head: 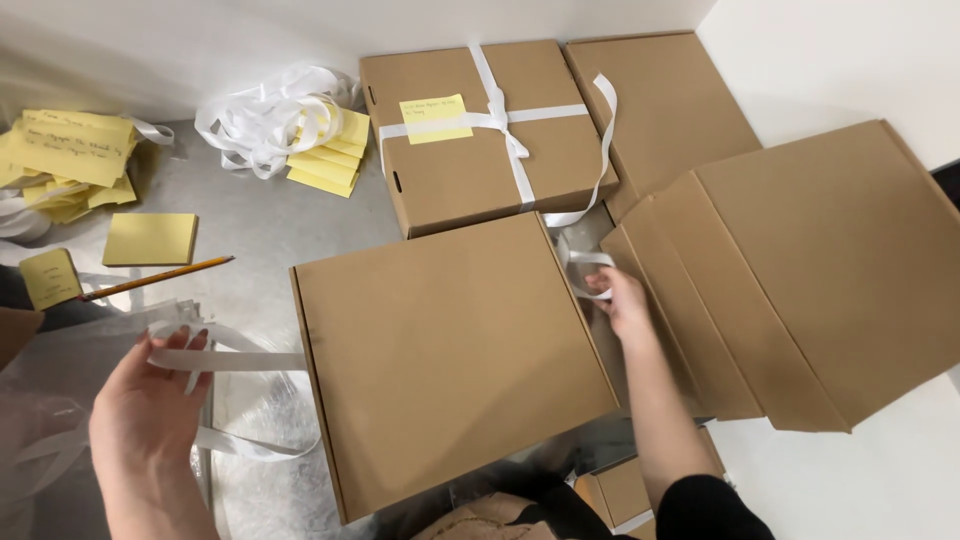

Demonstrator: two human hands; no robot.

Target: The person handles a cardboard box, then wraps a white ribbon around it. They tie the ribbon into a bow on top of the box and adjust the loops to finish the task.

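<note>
Holding a white ribbon [235, 360] on both sides of a flat brown cardboard box [450, 365], you have little free room on the right: your right hand [625, 305] sits in the narrow gap between the box's right edge and a slanted stack of plain cardboard boxes [800, 290], its fingers curled around the ribbon's looped end. On the left there is more space; your left hand [150, 400] hovers over clear plastic wrap [60, 440] on the grey metal table [260, 230], thumb and fingers pinched on the flat band, which runs level into the box's left edge and disappears under it, with a slack loop hanging below your palm. The box lies closed, plain-topped and slightly turned, its far edge touching a ribbon-tied box [480, 140] that carries a yellow sticky note [435, 118]. Another plain box [670, 110] lies just beside that one, against the white wall. Well clear of your left hand lie a pencil [160, 277], a pad of yellow notes [150, 238], loose written notes [70, 160], and a heap of white ribbon [270, 120] resting on more yellow pads [330, 160].
</note>
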